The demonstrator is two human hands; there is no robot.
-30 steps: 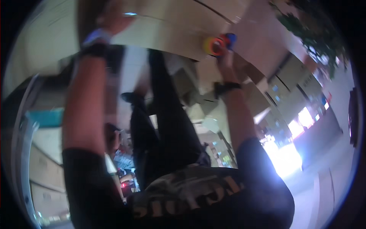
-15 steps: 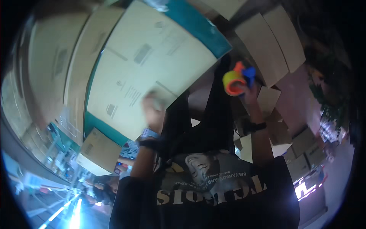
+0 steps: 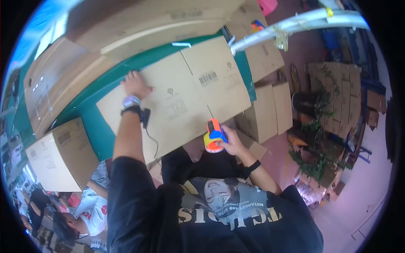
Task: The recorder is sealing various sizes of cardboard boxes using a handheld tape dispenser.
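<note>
A: What are you holding, and where?
B: I have the right hand (image 3: pixel 232 143) wrapped round an orange, yellow and blue plastic tape dispenser (image 3: pixel 214 135), at the near edge of the flat tan cardboard carton (image 3: pixel 187 99). The left hand (image 3: pixel 136 85) lies on the carton's left part, fingers spread, gripping nothing I can see
A: Which step?
B: Steadying the carton, I judge, dispenser at the ready; using it would call for a firm left palm and a clear edge
A: Anything in the way?
B: A thin dark cord (image 3: pixel 157 144) dangles over the carton's near left part. Left of the carton stands a tan cardboard box (image 3: pixel 63 156); past its far right corner, a white pole (image 3: pixel 306 23) could limit reach
</note>
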